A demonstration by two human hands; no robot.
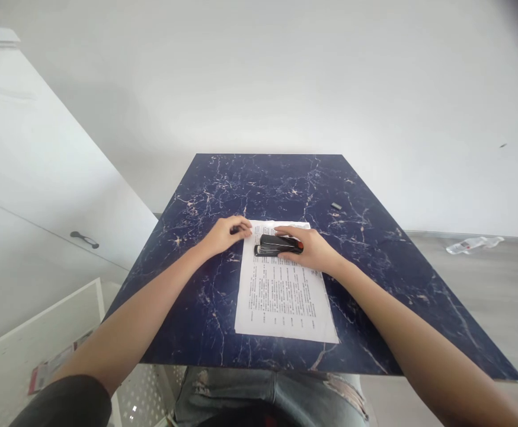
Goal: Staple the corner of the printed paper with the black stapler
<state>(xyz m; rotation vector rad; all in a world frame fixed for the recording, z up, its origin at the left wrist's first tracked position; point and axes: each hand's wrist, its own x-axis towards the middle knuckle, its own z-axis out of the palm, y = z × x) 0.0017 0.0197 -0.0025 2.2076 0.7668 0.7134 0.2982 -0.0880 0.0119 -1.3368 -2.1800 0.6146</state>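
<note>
A stack of printed paper sheets (281, 302) lies on the dark blue marble-patterned table (259, 184). My right hand (310, 246) is wrapped round a black stapler (279, 245), which rests over the upper part of the sheets with its front end pointing left. The stapler's rear is partly covered by my fingers. At the upper left edge of the sheets, my left hand (227, 234) has its fingers curled, the fingertips pinching the paper's edge. A dark patch shows between thumb and fingers; I cannot tell whether it is an object or the table.
Farther back on the right of the table lies a small grey strip (336, 206), perhaps staples. A white cabinet (41, 148) with a dark handle stands at left, above a white perforated basket or rack (141, 391). A clear plastic wrapper (472, 244) lies on the floor at right.
</note>
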